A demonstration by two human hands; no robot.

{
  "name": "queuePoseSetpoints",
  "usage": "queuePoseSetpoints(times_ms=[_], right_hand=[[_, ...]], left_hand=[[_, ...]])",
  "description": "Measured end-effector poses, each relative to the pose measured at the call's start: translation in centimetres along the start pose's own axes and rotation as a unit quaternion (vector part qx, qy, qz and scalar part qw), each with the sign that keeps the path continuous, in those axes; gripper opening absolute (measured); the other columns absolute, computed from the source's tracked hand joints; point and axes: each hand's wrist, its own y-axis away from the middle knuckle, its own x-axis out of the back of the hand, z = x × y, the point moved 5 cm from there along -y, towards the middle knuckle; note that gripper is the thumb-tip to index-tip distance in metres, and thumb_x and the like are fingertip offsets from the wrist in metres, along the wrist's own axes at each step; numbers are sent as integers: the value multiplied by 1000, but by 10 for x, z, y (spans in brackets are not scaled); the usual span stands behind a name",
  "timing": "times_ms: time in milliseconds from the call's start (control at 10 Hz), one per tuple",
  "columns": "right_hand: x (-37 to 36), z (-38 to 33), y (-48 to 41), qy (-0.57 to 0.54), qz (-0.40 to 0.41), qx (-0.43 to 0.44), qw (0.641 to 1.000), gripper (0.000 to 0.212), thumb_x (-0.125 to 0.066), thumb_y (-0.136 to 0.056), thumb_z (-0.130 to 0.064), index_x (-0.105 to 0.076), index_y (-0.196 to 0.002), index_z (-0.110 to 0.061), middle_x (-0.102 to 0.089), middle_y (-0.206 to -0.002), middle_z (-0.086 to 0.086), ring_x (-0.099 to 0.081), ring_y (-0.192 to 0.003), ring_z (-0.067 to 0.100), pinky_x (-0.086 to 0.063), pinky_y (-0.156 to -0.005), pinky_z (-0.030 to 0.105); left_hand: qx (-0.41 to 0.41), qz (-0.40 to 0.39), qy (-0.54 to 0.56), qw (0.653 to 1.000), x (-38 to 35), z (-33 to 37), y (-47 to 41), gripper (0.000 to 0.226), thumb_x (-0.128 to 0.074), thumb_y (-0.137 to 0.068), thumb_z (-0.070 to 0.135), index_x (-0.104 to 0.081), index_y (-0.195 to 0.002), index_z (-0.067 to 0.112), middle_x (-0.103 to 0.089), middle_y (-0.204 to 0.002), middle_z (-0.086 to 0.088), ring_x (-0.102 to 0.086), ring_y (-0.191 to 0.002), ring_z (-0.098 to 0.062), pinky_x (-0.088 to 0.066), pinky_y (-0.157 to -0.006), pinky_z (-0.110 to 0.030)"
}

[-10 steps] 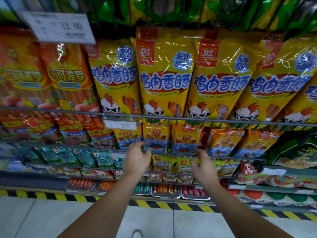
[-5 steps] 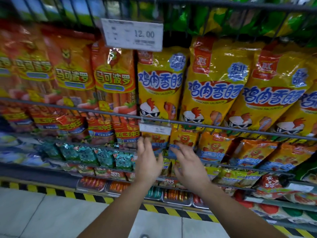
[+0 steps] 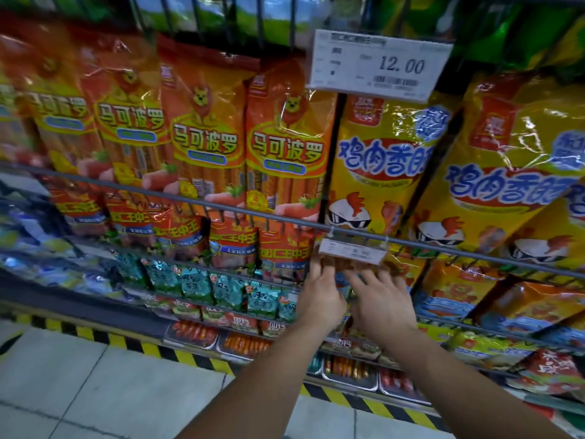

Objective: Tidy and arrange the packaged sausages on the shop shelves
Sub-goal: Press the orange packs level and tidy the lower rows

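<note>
Reaching side by side: left hand (image 3: 319,301) and right hand (image 3: 381,304), fingers straight, nothing gripped, touch the small orange sausage packs (image 3: 449,280) just under the price tag (image 3: 351,250), below the yellow bags (image 3: 380,172).

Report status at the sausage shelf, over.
Left hand and right hand open, fingers at the small orange sausage packs under the rail. Nothing gripped. Small price tag hangs right over the fingertips.

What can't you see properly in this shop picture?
Head view only.
Fingertips of the left hand: tucked behind the small price tag.
What the right hand touches: covered by both hands.
Number on the small price tag: blurred.
Rightmost yellow sausage pack: cut off by the right edge.
</note>
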Motion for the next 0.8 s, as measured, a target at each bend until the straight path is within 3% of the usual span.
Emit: queuePoseSetpoints(times_ms=[100, 300, 500, 600, 700, 800], right_hand=[[4, -2, -1, 10, 6, -14, 1000, 53, -43, -101, -34, -27, -151, -32, -41, -150, -5, -35, -138, 27, -28, -111, 49], [8, -3, -3, 14, -7, -28, 999, 48, -42, -101, -36, -31, -147, -33, -45, -147, -4, -39, -134, 25, -31, -106, 47], [13, -4, -2, 12, -18, -23, 999, 48, -42, -100, -32, -31, -146, -32, -49, -142, -3, -42, -131, 26, -34, -103, 45], [13, -5, -1, 9, -16, -14, 1000, 47, -42, -99, -33, -32, -145, -32, -47, -144, -3, -41, -133, 26, -34, -104, 46], [18, -3, 2, -5, -21, -8, 1000, 49, -42, -98, -34, -32, -146, -31, -44, -146, -3, -40, -135, 26, -34, -105, 45], [17, 1, 7, -40, -18, 20, 999, 52, -44, -97, -33, -32, -147, -29, -44, -146, -2, -38, -136, 26, -35, -107, 44]], left_hand=[[1, -4, 10, 1000, 0, -1, -3, 39, -60, -95, 19, -43, -129, 13, -7, -160, 1, -49, -123, -31, -44, -80, -38], [-2, -6, 39, 999, 4, -6, -4, 34, -59, -93, 22, -46, -123, 16, -16, -157, 2, -50, -120, -28, -51, -78, -39], [14, -30, 80, 996, 9, -11, 4, 39, -57, -95, 20, -40, -129, 15, -21, -156, -4, -44, -129, -31, -50, -88, -43], [17, -14, 91, 996, 6, -21, 6, 56, -59, -94, 21, -32, -143, 15, -25, -155, -4, -48, -126, -30, -49, -94, -43], [25, -6, 118, 993, 10, -25, 16, 76, -60, -94, 23, -15, -156, 21, -19, -161, 1, -42, -136, -25, -43, -107, -42], [48, 2, 133, 990, 17, -33, 30, 80, -59, -97, 23, -6, -158, 25, -8, -165, 4, -35, -143, -24, -39, -110, -37]])
